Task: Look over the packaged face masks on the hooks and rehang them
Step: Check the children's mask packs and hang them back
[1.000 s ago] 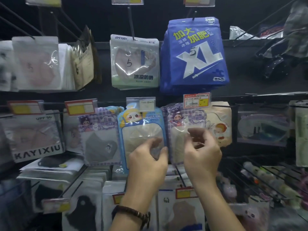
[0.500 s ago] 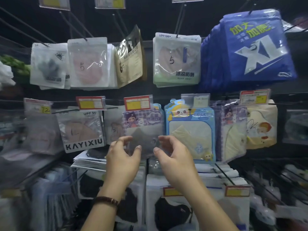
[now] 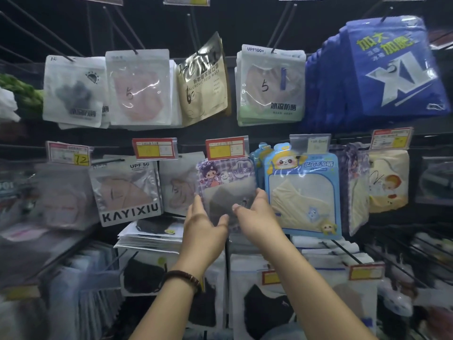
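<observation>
A purple checked pack with a cartoon girl and a grey mask hangs on a middle-row hook. My left hand holds its lower left edge, thumb in front. My right hand holds its lower right edge, thumb across the grey mask. To the right hangs a blue cartoon pack with a cream mask. A KAYIXIU pack hangs to the left.
The top row holds white packs, a beige pack turned sideways, a green-white pack and blue XL packs. Price tags sit on the hook ends. Long bare hooks jut out at the lower right. More packs hang below.
The view swung left along the rack. Both hands left the blue and right-hand packs, moved to the purple grey-mask pack and took hold of its lower edges.
</observation>
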`<state>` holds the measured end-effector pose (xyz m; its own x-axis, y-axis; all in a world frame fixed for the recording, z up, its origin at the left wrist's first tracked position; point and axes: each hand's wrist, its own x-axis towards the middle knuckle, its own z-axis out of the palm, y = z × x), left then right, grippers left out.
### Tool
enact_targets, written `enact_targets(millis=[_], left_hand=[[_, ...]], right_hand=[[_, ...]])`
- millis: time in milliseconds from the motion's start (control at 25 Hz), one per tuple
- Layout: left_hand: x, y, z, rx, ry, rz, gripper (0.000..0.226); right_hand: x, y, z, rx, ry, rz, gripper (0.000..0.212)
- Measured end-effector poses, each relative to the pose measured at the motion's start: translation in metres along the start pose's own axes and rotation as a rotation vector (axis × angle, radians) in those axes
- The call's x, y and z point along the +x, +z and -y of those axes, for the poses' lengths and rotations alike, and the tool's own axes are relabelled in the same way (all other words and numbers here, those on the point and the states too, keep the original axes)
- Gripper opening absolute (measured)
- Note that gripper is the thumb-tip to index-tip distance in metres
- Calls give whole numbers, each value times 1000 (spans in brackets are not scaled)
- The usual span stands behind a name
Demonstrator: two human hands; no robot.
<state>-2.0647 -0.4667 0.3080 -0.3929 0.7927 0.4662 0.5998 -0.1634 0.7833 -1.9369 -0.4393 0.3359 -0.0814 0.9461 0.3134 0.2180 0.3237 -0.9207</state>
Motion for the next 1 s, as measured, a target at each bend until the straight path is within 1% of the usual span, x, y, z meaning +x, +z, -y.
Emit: enact_targets(millis=[120,280,360,480,560,640,680,800,840,880,1000], left_hand=[[6,-1,0,-12,-3,15,94],[8,-1,0,-33,-14,-14,86],[11,-3,2,-30,-8,-74,77],[14,-10,2,-26,-3,-124,56],[12,-15,-2,-3,-5,-145,51],[10,-18,-3,6,5,-179,47],[8,-20,-4,0,10,-197,45],[9,-27,-4,-29,12,-254,37],[9,-30,-4,-64,1,-264,35],[9,-34,-5,-118,-14,-272,33],[8,-46,-5,-370,-74,-262,29]], right_hand=[[7,2,4,-10,40,0,78],[10,1,4,-60,39,-6,81],[7,3,4,-154,25,-5,78],[3,5,0,-269,-3,-37,75],[1,4,-3,-327,-22,-66,71],[0,2,-5,-370,-39,-100,61],[-1,0,-6,-389,-52,-120,53],[-6,-9,-6,-467,-134,-215,20],[-7,-12,-6,-475,-160,-254,16],[-10,-14,-7,-468,-182,-289,17],[-19,-16,-6,-373,-255,-367,18]])
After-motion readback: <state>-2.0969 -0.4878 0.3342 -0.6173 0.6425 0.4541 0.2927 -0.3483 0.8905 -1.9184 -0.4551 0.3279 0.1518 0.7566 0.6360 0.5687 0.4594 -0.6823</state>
